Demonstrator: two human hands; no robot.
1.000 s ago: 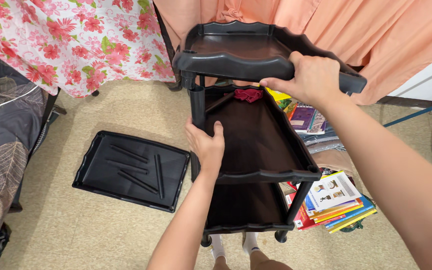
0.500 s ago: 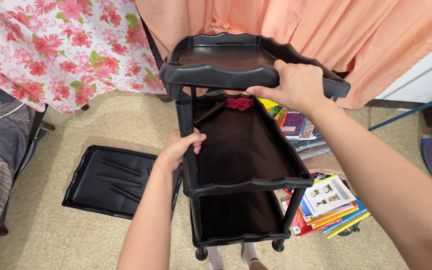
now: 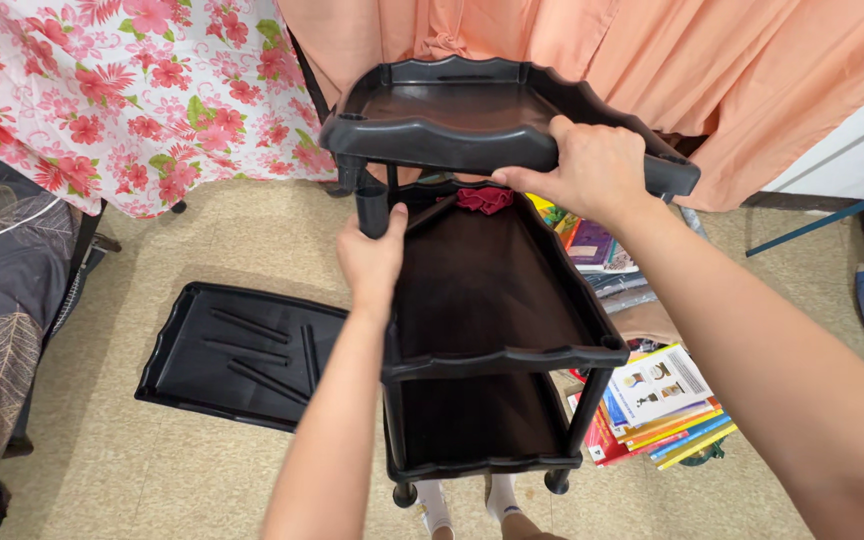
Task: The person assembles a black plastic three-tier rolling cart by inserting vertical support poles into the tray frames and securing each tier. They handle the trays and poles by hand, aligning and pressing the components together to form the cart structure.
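At the centre of the frame a black plastic shelf rack (image 3: 492, 330) stood on the speckled floor (image 3: 202, 480), and the main hazard, as I judged it, lay with its top tray (image 3: 452, 115): that tray sat tilted and looked only partly seated, so if the support under its near left corner missed its socket, the tray could tip or drop onto the middle tray (image 3: 492, 290). The right hand (image 3: 592, 165) was clamped over the top tray's front rim, fingers curled round the edge, carrying much of its weight; a slip of that grip would likely let the tray fall. The left hand (image 3: 372, 260) was closed around a short black post (image 3: 372, 208) at the rack's near left corner, just under the top tray, and a crooked post could jam or pop free. The rack looked glossy, dark and light in build, with scalloped raised rims, three tiers and small feet at the bottom of the frame, so it could rock under uneven pressure. A red cloth (image 3: 484, 198) lay at the back of the middle tray. In the lower left a spare black tray (image 3: 242, 355) lay flat on the floor with loose posts in it. A stack of books (image 3: 662, 410) sat right of the rack, and floral (image 3: 122, 90) and orange curtains (image 3: 732, 70) hung across the top.
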